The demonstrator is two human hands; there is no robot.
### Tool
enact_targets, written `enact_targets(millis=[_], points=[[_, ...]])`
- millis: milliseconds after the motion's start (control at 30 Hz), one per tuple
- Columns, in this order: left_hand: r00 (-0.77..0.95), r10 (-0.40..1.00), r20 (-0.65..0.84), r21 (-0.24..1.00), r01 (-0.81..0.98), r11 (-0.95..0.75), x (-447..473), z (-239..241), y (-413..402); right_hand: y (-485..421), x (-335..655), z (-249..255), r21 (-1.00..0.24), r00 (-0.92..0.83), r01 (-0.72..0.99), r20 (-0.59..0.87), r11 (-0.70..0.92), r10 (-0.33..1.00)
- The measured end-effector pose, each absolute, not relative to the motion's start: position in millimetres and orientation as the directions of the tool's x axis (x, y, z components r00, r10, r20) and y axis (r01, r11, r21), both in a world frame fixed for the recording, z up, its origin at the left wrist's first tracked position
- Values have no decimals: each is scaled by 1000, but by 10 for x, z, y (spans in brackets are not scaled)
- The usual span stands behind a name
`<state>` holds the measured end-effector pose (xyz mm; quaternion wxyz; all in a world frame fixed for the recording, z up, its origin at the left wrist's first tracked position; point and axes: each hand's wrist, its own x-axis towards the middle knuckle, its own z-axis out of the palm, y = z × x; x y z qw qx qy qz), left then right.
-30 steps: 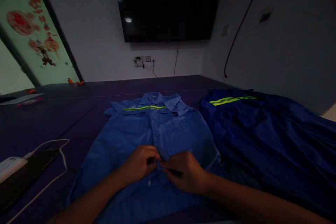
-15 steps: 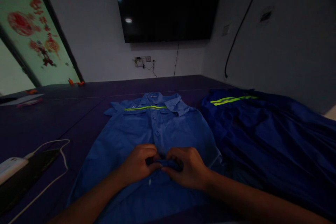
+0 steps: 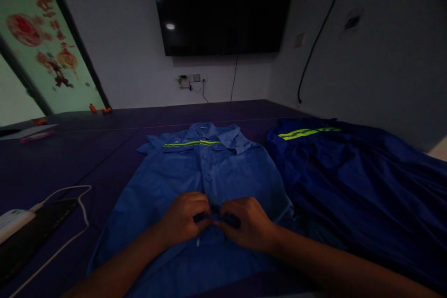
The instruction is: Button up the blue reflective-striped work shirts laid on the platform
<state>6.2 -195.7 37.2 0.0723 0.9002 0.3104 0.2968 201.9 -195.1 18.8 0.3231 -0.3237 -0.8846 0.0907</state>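
Observation:
A blue short-sleeved work shirt [image 3: 244,172] with a thin yellow-green stripe across the chest lies front up, its collar pointing away from me. My left hand [image 3: 186,216] pinches the front placket at the lower middle of the shirt. Close beside it, my right hand [image 3: 246,221] pinches the same edge, thumbs almost meeting. A small fold of cloth rises between the fingers; any button there is hidden. Buttons above the hands show along the placket.
To the right lies a darker blue garment [image 3: 335,172] with a bright yellow stripe. On the left are a white power adapter [image 3: 16,223], its white cable [image 3: 85,209] and a dark flat object [image 3: 42,233]. A television [image 3: 226,9] hangs on the wall behind.
The cloth fold between my fingers is pulled less taut, and my fingertips have shifted slightly. Both hands stay at the same spot on the shirt.

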Motion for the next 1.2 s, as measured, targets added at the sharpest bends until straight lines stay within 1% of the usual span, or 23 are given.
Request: enact_targets(millis=[267, 533, 633, 767, 833, 967, 1200], points=[[673, 531, 514, 205, 505, -838, 60, 357, -1958, -1957, 2014, 175, -319, -599, 519, 526, 793, 604], [683, 527, 505, 179, 515, -838, 69, 352, -1975, -1969, 2013, 166, -287, -608, 497, 558, 819, 565], [675, 535, 508, 193, 517, -834, 68, 350, -1975, -1977, 2005, 176, -311, -597, 517, 537, 798, 596], [661, 543, 518, 208, 518, -829, 64, 347, -1968, -1982, 1998, 208, -387, -544, 592, 455, 707, 705], [653, 547, 523, 217, 519, -827, 64, 348, -1966, -1983, 1997, 229, -405, -546, 602, 421, 688, 725], [643, 549, 533, 222, 520, -825, 71, 349, -1964, -1989, 1999, 263, -363, -615, 582, 388, 728, 686], [658, 529, 536, 206, 506, -838, 71, 337, -1953, -1972, 2008, 203, -279, -627, 601, 417, 749, 658]])
